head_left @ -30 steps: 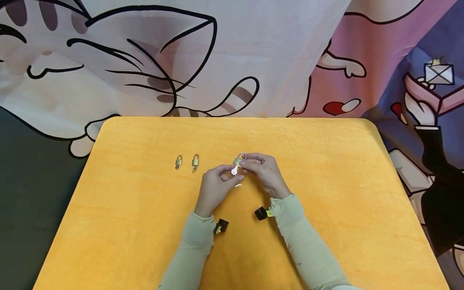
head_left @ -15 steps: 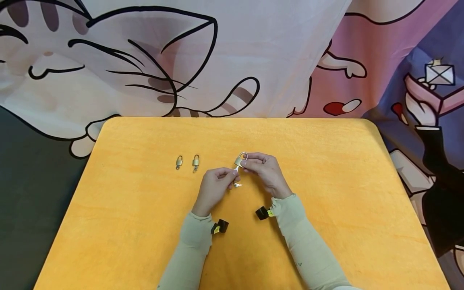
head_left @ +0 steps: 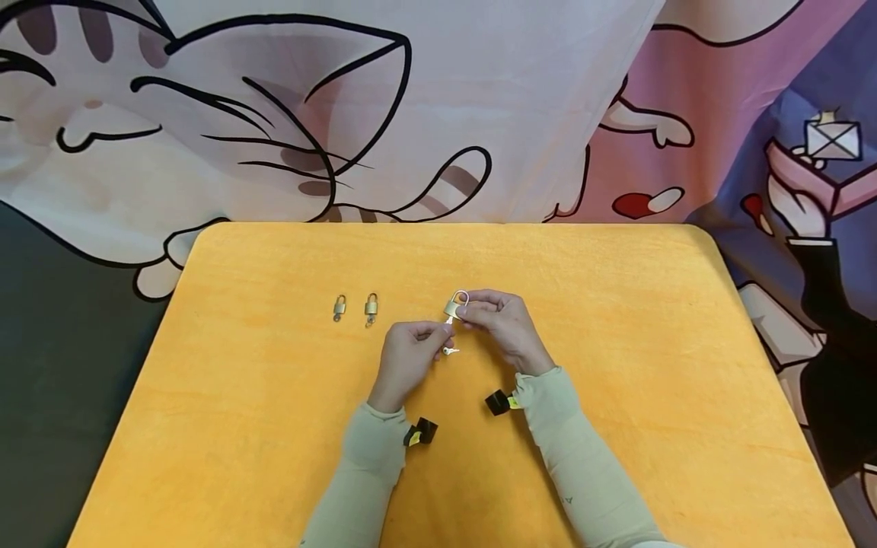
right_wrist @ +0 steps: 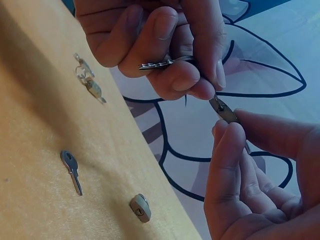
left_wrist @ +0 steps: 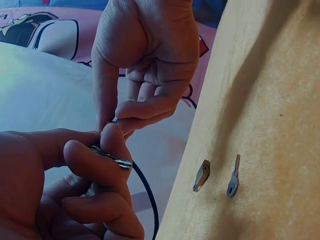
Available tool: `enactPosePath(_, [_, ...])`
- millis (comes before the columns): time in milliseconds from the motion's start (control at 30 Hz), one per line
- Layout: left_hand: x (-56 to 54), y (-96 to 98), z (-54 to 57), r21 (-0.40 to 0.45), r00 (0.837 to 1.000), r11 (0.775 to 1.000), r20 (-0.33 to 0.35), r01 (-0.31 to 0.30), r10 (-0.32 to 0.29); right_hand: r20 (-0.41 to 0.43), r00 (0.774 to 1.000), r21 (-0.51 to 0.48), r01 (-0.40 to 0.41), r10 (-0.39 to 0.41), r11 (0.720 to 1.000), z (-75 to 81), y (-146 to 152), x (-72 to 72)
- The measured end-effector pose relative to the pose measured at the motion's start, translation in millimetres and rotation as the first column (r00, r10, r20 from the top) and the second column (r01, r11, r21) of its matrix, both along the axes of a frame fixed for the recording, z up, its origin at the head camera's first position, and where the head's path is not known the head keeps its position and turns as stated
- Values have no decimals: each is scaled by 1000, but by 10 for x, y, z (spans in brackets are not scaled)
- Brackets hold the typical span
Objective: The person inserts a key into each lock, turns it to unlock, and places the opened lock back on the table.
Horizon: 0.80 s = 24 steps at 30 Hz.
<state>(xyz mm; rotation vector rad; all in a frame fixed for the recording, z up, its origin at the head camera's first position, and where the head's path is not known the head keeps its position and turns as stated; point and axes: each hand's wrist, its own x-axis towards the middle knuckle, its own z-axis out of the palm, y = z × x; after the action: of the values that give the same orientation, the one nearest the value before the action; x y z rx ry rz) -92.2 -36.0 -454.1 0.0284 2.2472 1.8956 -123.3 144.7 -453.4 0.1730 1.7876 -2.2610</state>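
My right hand [head_left: 503,323] pinches a brass padlock [head_left: 453,308] by its body, the shackle pointing up and away. My left hand [head_left: 406,354] pinches a key between thumb and index finger at the padlock's lower end; the fingers hide most of it. In the right wrist view a second silver key [right_wrist: 155,65] sticks out from between the left fingers, below the padlock [right_wrist: 225,111]. A loose key [head_left: 450,351] lies on the table under the hands. Near it another small padlock [right_wrist: 141,207] rests on the table, hidden in the head view.
Two padlocks, a smaller one [head_left: 339,307] and a larger one [head_left: 371,307], lie on the yellow table [head_left: 274,426] left of the hands, each with key metal at its lower end. A cartoon-printed cloth [head_left: 479,91] hangs behind the far edge.
The left thumb has closed onto the key's head, which showed bare a second ago. More of the loose key on the table shows now. The right hand and padlock have barely moved.
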Motion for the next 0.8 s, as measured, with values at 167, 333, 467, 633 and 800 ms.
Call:
enactPosePath(167, [8, 4, 21, -17, 1000, 1000, -4, -1, 0, 0, 1000, 28, -20, 20, 999, -3, 12, -2])
enactPosePath(333, [9, 1, 31, -53, 1000, 999, -8, 3, -3, 3, 999, 52, -41, 41, 998, -7, 21, -9])
enactPosePath(467, [5, -6, 23, -75, 1000, 997, -11, 7, -8, 5, 999, 61, -48, 47, 997, -11, 23, -8])
enactPosePath(633, [-1, -19, 17, -99, 1000, 995, -21, 14, -16, 1, 997, 68, -80, 80, 994, -17, 10, 5])
enactPosePath(800, [-9, -23, 16, -102, 999, 995, -34, 10, -14, -1, 996, 51, -85, 85, 995, -26, -12, 4])
